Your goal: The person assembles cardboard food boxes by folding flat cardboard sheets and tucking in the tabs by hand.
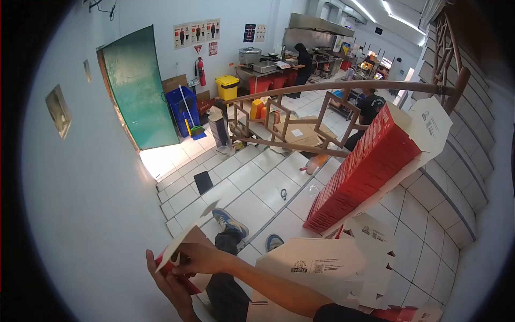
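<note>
A partly folded carton [201, 236], red outside and pale inside, is held low at the left, over my left leg. My left hand [170, 287] grips its red side from below and the left. Bent over the front of the same carton, my right hand [201, 258] has its fingers pressed at the edge; the fingertips are partly hidden. Beneath my right forearm lie flat printed cartons [343, 257], pale side up. Beyond them a tall stack of nested red cartons [365, 161] leans on the tiled steps, its top one with a pale flap raised.
I sit on white tiled stairs [257, 174] going down. A brown metal railing [300, 142] crosses ahead. A black flat object [203, 182] and a plastic cup [313, 165] lie on steps. Below are a green door [137, 86], cardboard [300, 131] and two people [304, 64] working.
</note>
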Demonstrator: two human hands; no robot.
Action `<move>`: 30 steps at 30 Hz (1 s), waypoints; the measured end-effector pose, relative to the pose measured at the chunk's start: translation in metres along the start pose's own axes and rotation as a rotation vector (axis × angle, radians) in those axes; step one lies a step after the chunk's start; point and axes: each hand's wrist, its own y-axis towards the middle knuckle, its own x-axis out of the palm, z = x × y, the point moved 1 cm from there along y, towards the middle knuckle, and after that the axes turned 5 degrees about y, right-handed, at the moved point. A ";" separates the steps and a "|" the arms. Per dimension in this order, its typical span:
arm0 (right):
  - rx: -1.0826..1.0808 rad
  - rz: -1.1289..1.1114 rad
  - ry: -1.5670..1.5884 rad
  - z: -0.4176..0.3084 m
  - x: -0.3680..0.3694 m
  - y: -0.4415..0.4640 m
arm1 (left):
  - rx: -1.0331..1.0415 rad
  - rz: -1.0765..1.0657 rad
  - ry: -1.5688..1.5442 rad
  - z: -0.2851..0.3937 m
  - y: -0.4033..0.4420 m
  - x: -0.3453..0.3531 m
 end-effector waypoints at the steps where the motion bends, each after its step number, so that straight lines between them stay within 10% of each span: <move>1: -0.034 0.018 0.086 -0.002 0.001 -0.001 | -0.037 -0.005 -0.072 0.007 0.002 -0.001; 14: -0.268 0.130 -0.054 0.008 0.003 -0.004 | -0.238 0.131 -0.572 -0.012 -0.009 0.014; 21: -0.341 0.987 -0.003 -0.009 -0.050 -0.022 | -0.394 0.222 -0.784 -0.046 -0.014 -0.016; 30: 0.100 0.538 0.247 -0.030 -0.023 -0.023 | -0.269 0.106 -0.837 -0.016 -0.008 -0.026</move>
